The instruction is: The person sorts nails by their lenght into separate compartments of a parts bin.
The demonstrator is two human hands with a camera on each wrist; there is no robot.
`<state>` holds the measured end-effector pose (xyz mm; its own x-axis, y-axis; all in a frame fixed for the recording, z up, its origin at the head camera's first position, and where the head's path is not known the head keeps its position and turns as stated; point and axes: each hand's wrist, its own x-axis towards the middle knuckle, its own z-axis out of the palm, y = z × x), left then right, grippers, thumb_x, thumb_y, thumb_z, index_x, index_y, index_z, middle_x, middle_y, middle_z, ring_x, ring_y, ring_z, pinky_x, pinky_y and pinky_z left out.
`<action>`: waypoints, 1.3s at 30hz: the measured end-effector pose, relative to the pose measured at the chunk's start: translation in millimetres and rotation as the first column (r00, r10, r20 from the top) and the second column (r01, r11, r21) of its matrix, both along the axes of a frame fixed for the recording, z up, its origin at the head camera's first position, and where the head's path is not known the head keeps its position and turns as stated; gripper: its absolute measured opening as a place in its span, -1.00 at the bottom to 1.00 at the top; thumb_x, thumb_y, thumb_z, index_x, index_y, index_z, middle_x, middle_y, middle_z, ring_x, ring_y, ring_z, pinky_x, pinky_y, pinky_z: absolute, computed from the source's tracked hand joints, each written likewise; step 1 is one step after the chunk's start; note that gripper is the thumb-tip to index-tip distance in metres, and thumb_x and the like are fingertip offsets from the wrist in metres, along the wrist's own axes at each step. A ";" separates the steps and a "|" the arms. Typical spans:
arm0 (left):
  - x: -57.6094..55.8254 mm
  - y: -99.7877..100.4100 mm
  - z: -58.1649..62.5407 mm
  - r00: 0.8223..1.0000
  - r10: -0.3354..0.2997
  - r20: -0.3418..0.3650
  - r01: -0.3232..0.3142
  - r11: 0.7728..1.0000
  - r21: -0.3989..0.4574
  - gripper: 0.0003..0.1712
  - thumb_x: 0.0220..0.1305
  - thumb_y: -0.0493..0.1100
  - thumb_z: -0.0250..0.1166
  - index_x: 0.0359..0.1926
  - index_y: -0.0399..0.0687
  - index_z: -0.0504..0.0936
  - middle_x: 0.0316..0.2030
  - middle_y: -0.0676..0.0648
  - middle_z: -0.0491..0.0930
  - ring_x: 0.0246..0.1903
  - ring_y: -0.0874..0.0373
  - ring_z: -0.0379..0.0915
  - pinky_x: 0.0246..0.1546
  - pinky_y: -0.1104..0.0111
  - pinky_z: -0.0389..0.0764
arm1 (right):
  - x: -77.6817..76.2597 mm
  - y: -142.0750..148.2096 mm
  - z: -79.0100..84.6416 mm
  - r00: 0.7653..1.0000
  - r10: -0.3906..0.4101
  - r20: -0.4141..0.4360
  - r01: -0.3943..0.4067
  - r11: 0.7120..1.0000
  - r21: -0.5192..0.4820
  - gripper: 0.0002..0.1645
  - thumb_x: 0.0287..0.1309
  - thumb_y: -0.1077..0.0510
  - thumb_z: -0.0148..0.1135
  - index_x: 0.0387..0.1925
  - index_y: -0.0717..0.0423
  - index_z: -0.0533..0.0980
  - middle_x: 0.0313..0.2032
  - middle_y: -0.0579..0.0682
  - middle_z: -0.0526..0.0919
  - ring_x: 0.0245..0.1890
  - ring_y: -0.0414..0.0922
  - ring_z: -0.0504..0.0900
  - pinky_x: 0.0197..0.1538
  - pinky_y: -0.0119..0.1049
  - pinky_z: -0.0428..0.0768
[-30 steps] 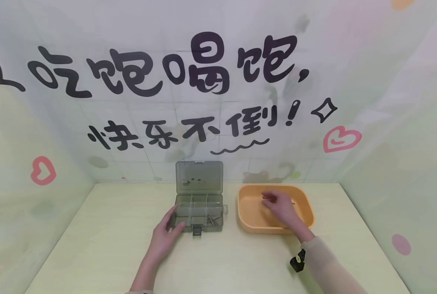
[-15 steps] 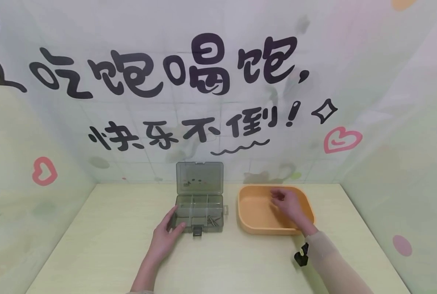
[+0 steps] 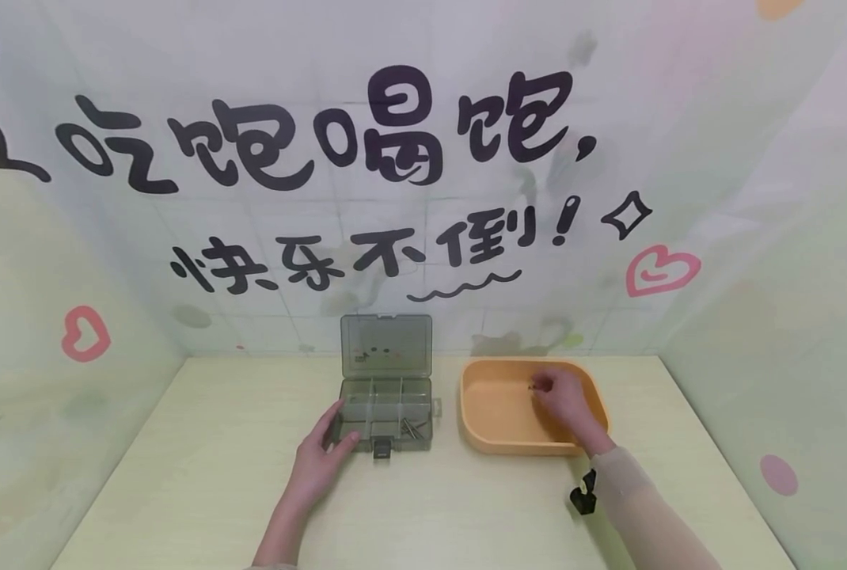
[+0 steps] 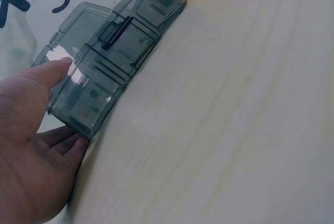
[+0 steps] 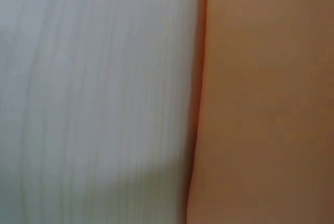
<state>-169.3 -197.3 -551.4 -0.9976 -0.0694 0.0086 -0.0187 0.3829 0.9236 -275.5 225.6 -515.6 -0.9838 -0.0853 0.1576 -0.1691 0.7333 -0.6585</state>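
Note:
A grey see-through compartment box stands on the table with its lid raised. My left hand holds the box at its left front corner. In the left wrist view, its thumb lies over the edge while the other fingers sit by the lower corner. Thin metal screws lie in the front right compartment; threads show through the wall in the left wrist view. Over the orange tray, my right hand pinches a small dark piece, too small to identify. The right wrist view misses the fingers.
The pale wooden table meets a printed backdrop behind the box and tray. Side walls rise at left and right. A side latch juts from the box towards the tray.
My right hand moved a little to the right inside the tray, then its fingertips came together on the small dark piece. The left hand and the box stayed in place.

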 end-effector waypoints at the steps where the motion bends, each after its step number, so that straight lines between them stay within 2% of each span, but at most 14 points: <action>1: 0.3 0.2 0.0 1.000 0.000 0.000 0.000 1.000 0.000 -0.17 0.46 0.01 0.30 0.60 0.02 0.15 0.55 -0.34 0.04 0.50 -0.30 0.01 0.49 0.00 0.19 | -0.2 -0.4 0.1 1.000 0.001 -0.003 -0.001 1.000 0.007 -0.84 0.13 0.44 0.34 -0.21 0.39 0.67 -0.31 0.17 0.72 -0.30 0.05 0.64 -0.15 -0.03 0.72; 5: 0.6 0.7 0.0 1.000 0.000 -0.001 0.000 1.000 0.007 -0.17 0.46 0.01 0.31 0.60 0.02 0.15 0.56 -0.34 0.04 0.50 -0.30 0.00 0.49 0.00 0.19 | 0.5 -0.6 -0.3 1.000 0.009 -0.010 -0.009 1.000 0.026 -0.85 0.13 0.43 0.34 -0.21 0.39 0.67 -0.31 0.17 0.73 -0.29 0.06 0.66 -0.12 0.01 0.72; 9: 0.7 0.2 -0.1 1.000 -0.003 0.000 0.003 1.000 0.007 -0.17 0.46 0.01 0.30 0.60 0.02 0.15 0.56 -0.34 0.04 0.51 -0.30 -0.01 0.50 0.01 0.19 | 2.1 -1.4 -1.0 1.000 0.015 0.018 -0.015 1.000 0.025 -0.82 0.15 0.43 0.33 -0.17 0.41 0.65 -0.26 0.20 0.72 -0.23 0.10 0.66 -0.08 0.06 0.71; 24: 0.6 -0.8 -1.0 1.000 0.002 -0.011 -0.002 1.000 0.009 -0.19 0.47 -0.04 0.31 0.59 0.01 0.16 0.55 -0.35 0.04 0.50 -0.30 0.00 0.50 0.02 0.19 | 0.5 -5.7 0.2 0.997 -0.004 0.077 -0.001 0.998 0.066 -0.81 0.14 0.45 0.28 -0.17 0.38 0.65 -0.21 0.21 0.71 -0.18 0.10 0.63 -0.01 0.07 0.70; 36: -0.3 -1.0 -1.0 1.000 -0.005 -0.016 0.005 1.000 0.017 -0.17 0.46 -0.02 0.32 0.59 0.00 0.15 0.55 -0.35 0.04 0.50 -0.30 0.00 0.50 0.01 0.18 | -1.0 -3.3 -0.1 0.998 0.057 0.016 -0.059 0.988 0.141 -0.87 0.11 0.48 0.25 -0.35 0.34 0.69 -0.35 0.14 0.73 -0.30 0.08 0.66 -0.16 0.05 0.73; 39: 0.1 -1.1 -1.3 1.000 -0.009 -0.017 0.009 1.000 0.015 -0.17 0.46 -0.02 0.31 0.59 -0.01 0.15 0.55 -0.36 0.04 0.50 -0.31 0.00 0.50 0.01 0.18 | -0.8 -3.9 0.6 0.998 0.061 0.025 -0.064 0.986 0.151 -0.85 0.10 0.49 0.25 -0.36 0.33 0.70 -0.35 0.14 0.74 -0.29 0.09 0.67 -0.15 0.04 0.74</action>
